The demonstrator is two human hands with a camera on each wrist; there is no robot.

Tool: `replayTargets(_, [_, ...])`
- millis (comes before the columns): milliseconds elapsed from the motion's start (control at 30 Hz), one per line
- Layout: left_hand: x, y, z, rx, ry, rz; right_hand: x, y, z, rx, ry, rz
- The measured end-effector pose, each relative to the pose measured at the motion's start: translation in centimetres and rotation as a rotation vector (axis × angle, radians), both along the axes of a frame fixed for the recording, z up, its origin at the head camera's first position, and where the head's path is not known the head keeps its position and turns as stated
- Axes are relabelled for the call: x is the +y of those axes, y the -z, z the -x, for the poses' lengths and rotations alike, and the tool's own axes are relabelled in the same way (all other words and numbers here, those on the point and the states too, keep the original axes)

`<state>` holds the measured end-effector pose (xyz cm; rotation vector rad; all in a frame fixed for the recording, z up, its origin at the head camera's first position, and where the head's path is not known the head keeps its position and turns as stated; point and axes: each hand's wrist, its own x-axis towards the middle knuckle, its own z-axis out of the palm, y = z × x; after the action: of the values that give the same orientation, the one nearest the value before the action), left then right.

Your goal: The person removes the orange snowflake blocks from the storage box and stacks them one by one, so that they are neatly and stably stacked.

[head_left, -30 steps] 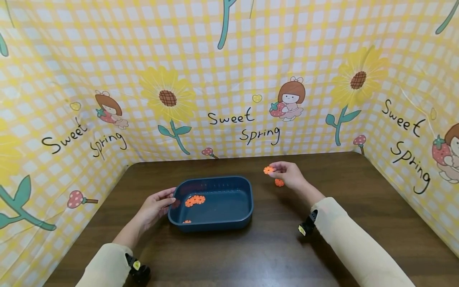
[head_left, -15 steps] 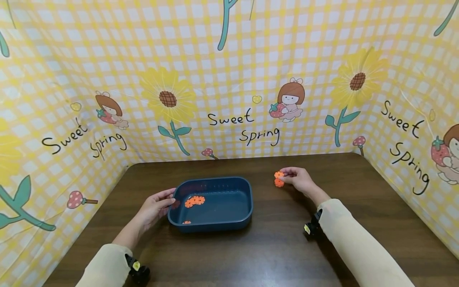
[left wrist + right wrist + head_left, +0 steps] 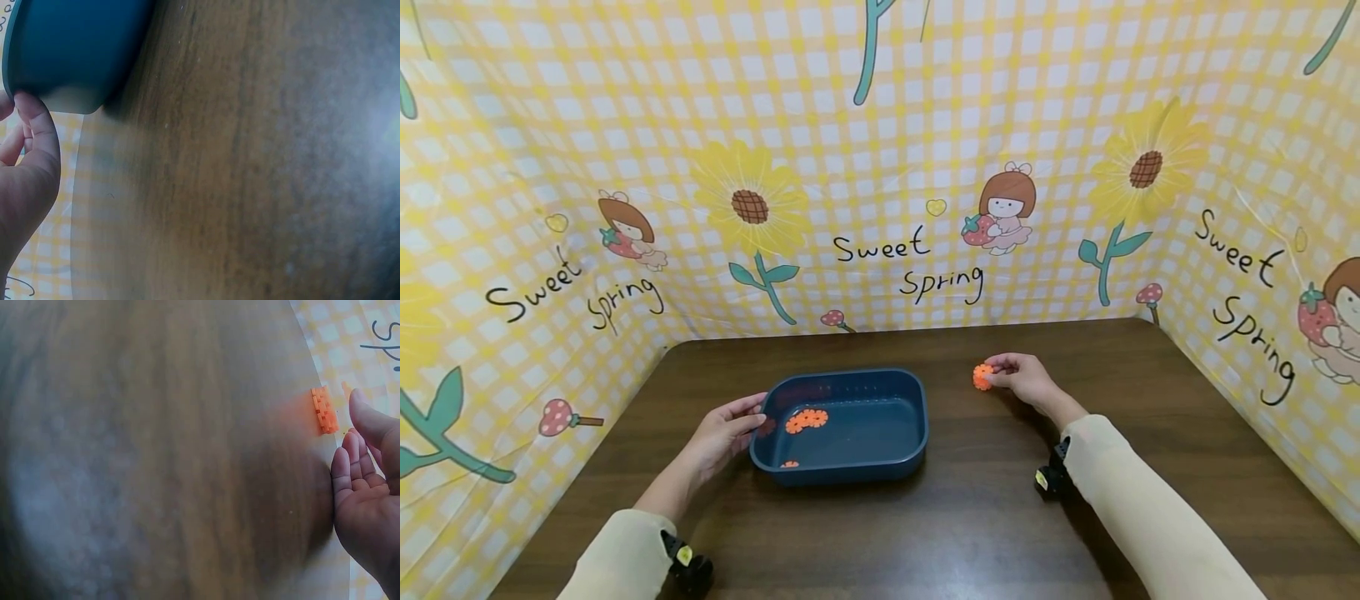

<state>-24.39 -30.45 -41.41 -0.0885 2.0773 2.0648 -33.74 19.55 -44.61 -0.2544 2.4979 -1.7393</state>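
My left hand (image 3: 727, 431) grips the left rim of a dark blue rectangular basin (image 3: 856, 472), thumb on the near side. In the left wrist view its fingers meet the basin's edge. Several orange flower-shaped plastic discs (image 3: 811, 418) lie inside on the left, with one more partly hidden at the near wall. Right of the basin, my right hand (image 3: 1025, 381) pinches an orange notched disc (image 3: 982, 375) between thumb and fingers. A second disc overlaps it in the head view. From the right wrist, orange pieces (image 3: 324, 410) appear edge-on beside the thumb.
The brown wooden table (image 3: 880, 542) is enclosed at the back and sides by a yellow checked cloth (image 3: 880, 167) with printed flowers. Black wrist cameras (image 3: 1051, 482) hang below both cream sleeves.
My right hand has moved right and slightly toward me, bringing its disc from above the basin's right side over to the other disc, where they now overlap. My left hand stays put.
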Motion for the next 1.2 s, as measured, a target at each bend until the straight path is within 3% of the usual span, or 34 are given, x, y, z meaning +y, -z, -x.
replayTargets(1200, [0.09, 0.04, 0.03, 0.019, 0.004, 0.030, -0.26, 0.23, 0.13, -0.003, 0.027, -0.097])
